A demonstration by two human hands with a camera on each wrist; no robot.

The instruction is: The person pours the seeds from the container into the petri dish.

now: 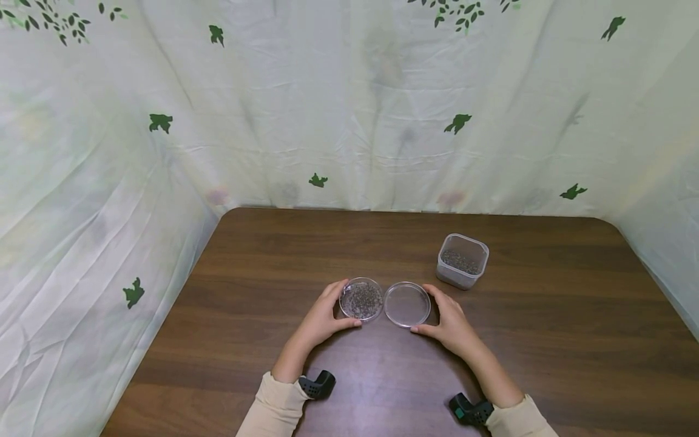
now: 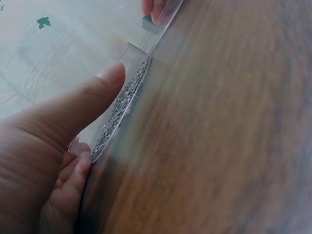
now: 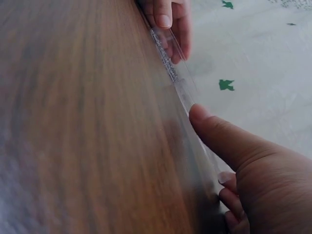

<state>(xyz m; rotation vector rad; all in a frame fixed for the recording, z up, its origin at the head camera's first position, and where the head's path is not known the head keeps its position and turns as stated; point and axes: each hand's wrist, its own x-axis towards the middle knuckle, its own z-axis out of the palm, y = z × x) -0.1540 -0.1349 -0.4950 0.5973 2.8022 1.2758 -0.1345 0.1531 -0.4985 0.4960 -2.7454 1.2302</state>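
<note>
A round clear petri dish [image 1: 361,300] holds a layer of small grey granules [image 2: 122,107] and sits on the wooden table. My left hand [image 1: 326,317] grips it from the left, thumb at the near side and fingers round the far side. Just to its right lies a shallow transparent petri dish lid [image 1: 407,305] with nothing in it, its rim close beside the dish. My right hand [image 1: 450,320] holds the lid by its right edge between thumb and fingers. In the right wrist view, the dish and lid appear edge-on, low at the tabletop.
Behind the right hand stands a square translucent plastic tub [image 1: 462,261] with more grey granules at its bottom. The brown table [image 1: 306,243] ends at a pale curtain [image 1: 349,121] with green bird prints, which also hangs along both sides.
</note>
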